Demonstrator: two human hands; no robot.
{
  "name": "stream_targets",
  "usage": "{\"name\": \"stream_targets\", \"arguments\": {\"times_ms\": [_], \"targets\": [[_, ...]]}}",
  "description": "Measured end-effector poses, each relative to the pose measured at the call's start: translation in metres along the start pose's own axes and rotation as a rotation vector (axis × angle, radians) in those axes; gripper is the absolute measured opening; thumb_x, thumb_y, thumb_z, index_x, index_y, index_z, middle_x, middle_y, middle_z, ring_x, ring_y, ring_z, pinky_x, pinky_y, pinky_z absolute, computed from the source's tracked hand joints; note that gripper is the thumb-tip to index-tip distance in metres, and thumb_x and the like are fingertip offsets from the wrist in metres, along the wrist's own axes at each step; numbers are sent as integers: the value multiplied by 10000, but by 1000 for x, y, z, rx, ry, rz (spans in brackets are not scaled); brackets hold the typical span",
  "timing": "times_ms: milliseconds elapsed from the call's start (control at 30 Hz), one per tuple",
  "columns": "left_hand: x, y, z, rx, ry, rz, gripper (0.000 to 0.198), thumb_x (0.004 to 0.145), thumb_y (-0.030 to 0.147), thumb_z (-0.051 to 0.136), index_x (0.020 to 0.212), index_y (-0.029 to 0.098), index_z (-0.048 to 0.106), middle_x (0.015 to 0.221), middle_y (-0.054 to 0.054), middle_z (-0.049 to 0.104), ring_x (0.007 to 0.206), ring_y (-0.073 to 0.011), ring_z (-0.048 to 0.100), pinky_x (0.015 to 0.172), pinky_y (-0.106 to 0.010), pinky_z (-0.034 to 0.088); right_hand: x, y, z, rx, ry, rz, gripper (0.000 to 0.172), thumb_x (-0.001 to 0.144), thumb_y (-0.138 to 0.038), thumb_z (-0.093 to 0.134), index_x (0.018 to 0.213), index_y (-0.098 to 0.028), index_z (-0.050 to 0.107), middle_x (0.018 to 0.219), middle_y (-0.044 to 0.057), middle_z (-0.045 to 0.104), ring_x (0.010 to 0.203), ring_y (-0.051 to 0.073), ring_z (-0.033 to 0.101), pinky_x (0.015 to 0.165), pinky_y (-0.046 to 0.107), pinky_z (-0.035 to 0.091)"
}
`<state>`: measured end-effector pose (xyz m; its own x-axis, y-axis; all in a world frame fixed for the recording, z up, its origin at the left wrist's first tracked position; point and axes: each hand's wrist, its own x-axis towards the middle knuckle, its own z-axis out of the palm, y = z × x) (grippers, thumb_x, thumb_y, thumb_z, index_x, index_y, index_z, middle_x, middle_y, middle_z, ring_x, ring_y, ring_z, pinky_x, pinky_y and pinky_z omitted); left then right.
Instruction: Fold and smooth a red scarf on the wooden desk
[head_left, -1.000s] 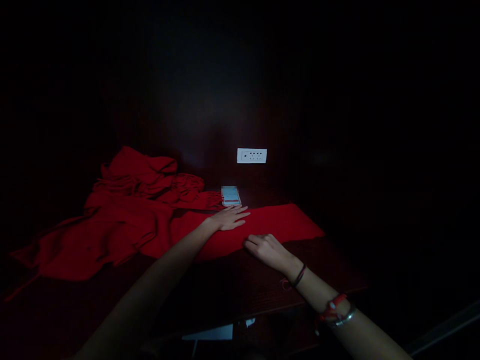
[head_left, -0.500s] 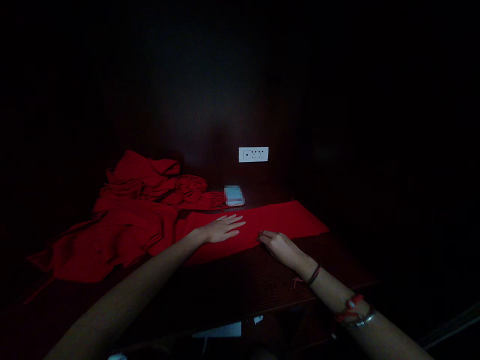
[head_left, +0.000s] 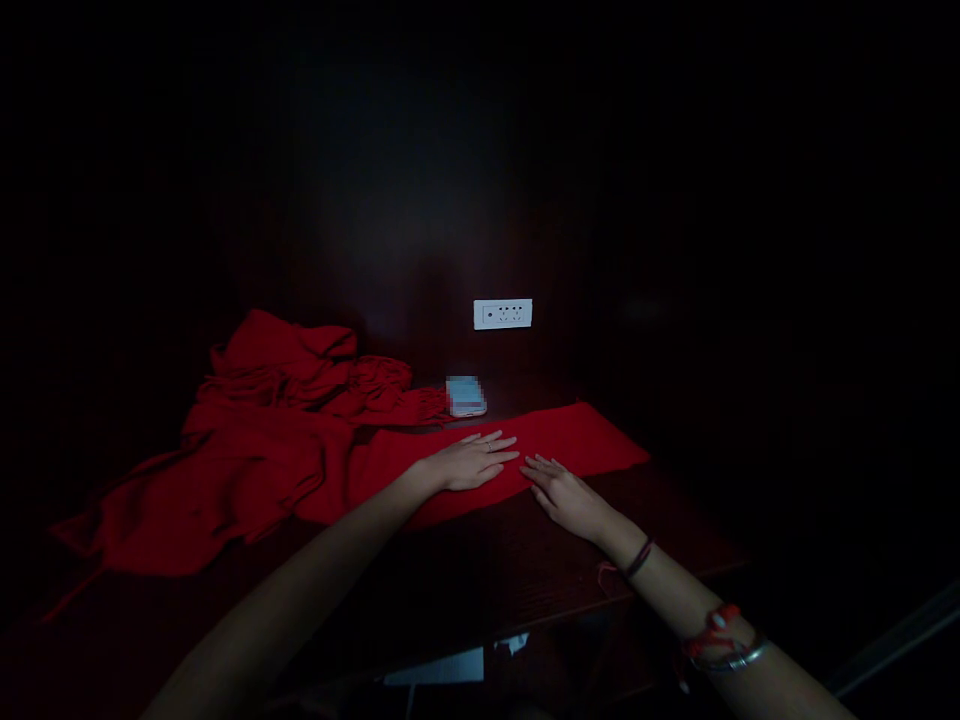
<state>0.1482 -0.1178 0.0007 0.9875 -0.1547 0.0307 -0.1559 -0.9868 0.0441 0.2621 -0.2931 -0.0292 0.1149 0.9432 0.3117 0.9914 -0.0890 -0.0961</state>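
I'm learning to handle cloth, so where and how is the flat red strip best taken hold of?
Probably by the near right corner of the flat red strip, pinched from the right side. That corner lies flat and uncovered on the dark tabletop, whereas the left hand lies over the middle, the right hand is at the near edge, and bunched red cloth meets the left end.
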Motion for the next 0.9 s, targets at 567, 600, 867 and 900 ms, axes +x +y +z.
{"name": "stream_targets", "arguments": {"times_ms": [567, 600, 867, 900], "targets": [[-27, -6, 4, -69, -58, -102, 479, 832, 486, 142, 1277, 313, 107, 1359, 9, 65, 1227, -175, 45, 973, -378, 109, -3, -2, -2, -105, 16, -3, 370, 808, -206, 323, 1151, -141, 445, 1198, 131, 423, 1125, 229, 345, 920, 407, 283], [-27, -2, 5, -80, -67, -75, 481, 828, 495, 147, 1275, 323, 108, 1357, 19, 84, 1227, -174, 59, 973, -377, 112, -3, -2, -2, -104, 16, -1, 369, 808, -208, 323, 1149, -141, 447, 1193, 130, 429, 1123, 227, 349, 920, 404, 284], [-54, -20, 3, -67, -116, -313, 529, 802, 540, 167, 1276, 307, 133, 1355, -9, 92, 1224, -229, 56, 958, -434, 90, -3, -3, -4, -88, -4, 24, 364, 812, -205, 318, 1142, -136, 457, 1188, 124, 437, 1122, 217, 353, 927, 382, 278], [-59, -20, 3, -62, -115, -353, 534, 801, 542, 161, 1277, 302, 137, 1356, -18, 87, 1223, -235, 51, 956, -437, 91, -3, -3, -4, -88, 2, 24, 361, 811, -205, 322, 1137, -134, 461, 1183, 125, 442, 1117, 215, 359, 927, 378, 278]]}}
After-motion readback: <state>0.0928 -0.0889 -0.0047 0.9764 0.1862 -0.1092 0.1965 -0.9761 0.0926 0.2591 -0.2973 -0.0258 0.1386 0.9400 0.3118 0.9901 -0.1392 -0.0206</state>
